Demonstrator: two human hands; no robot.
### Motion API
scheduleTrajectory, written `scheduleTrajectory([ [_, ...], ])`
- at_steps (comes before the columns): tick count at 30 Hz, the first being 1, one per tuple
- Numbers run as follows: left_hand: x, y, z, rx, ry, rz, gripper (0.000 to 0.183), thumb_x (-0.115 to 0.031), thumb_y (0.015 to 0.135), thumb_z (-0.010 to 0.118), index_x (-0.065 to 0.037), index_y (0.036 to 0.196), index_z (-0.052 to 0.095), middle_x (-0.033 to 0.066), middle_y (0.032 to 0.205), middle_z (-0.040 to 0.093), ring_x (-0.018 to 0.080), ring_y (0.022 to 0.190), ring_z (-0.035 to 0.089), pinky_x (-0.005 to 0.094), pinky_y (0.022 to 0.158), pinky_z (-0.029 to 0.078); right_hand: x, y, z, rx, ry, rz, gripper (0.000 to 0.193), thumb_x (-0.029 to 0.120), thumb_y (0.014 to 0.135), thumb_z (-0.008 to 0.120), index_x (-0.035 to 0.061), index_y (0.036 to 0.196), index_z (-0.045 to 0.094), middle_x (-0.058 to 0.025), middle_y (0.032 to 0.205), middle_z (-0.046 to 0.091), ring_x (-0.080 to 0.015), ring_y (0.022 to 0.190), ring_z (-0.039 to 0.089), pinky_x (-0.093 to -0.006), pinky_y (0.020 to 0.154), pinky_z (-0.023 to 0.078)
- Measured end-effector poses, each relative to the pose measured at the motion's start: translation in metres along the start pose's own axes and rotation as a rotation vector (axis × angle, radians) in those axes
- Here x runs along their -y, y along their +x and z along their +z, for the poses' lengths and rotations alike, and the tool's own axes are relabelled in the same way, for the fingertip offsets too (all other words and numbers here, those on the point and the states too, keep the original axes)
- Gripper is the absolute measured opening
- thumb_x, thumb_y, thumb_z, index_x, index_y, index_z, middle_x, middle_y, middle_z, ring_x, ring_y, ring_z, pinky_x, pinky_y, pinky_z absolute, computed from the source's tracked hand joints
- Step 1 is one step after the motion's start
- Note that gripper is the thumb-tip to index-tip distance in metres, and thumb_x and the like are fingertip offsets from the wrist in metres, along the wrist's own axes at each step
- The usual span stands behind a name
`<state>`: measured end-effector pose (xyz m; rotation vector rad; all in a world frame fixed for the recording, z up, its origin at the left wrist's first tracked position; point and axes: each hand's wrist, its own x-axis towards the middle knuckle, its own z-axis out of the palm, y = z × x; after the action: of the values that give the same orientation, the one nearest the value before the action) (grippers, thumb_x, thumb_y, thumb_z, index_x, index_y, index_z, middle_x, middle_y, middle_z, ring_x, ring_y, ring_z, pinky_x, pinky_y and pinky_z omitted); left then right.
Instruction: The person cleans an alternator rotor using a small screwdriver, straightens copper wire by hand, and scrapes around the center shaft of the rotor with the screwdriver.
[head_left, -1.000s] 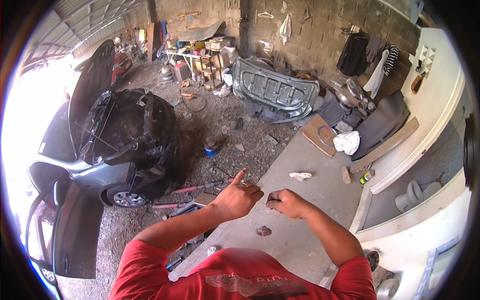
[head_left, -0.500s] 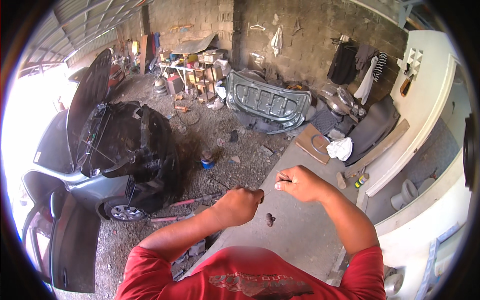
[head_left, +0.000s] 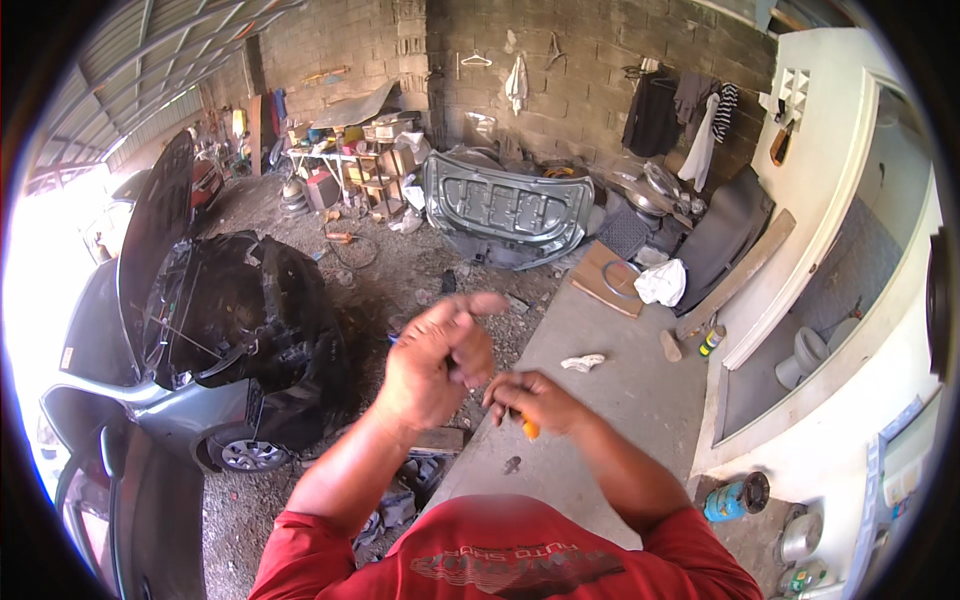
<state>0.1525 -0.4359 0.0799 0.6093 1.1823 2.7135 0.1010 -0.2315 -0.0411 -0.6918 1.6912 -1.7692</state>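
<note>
Two hands are working over the concrete slab (head_left: 620, 400): the left hand (head_left: 435, 365) is hovering raised, loosely curled and grasping nothing, while the right hand (head_left: 535, 400) is closing around one small orange-handled tool (head_left: 529, 428). One tool only; it is looking light, stiff and narrow, best gripped along its handle. One white rag (head_left: 583, 362) is lying beyond.

Sunlit garage: block wall (head_left: 590, 60), gravel floor (head_left: 390, 270), concrete slab (head_left: 620, 390).
</note>
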Motion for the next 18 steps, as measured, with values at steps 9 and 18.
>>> scheduleTrajectory([
  [9, -0.028, 0.031, -0.056, -0.144, 0.791, 0.284, 0.054, -0.018, 0.110, 0.051, -0.005, 0.161, 0.041, 0.0005, 0.091, 0.062, 0.0112, 0.084, 0.057, 0.0336, 0.090, 0.053, -0.033, -0.019, 0.012, -0.158, -0.341, -0.162, 0.023, 0.023, 0.108, 0.060, 0.0034, 0.111, 0.072, -0.0037, 0.088, 0.072, -0.0098, 0.073, 0.060, -0.0289, 0.069, 0.049],
  [18, 0.011, -0.031, -0.061, 0.331, 1.013, -0.512, 0.054, -0.007, 0.110, 0.042, -0.006, 0.164, 0.034, 0.0216, 0.127, 0.071, 0.0289, 0.096, 0.076, 0.0334, 0.080, 0.059, 0.110, -0.037, -0.028, -0.215, -0.638, -0.328, 0.018, 0.018, 0.102, 0.068, 0.0018, 0.105, 0.074, -0.0021, 0.092, 0.075, -0.0082, 0.085, 0.062, -0.0287, 0.078, 0.051],
])
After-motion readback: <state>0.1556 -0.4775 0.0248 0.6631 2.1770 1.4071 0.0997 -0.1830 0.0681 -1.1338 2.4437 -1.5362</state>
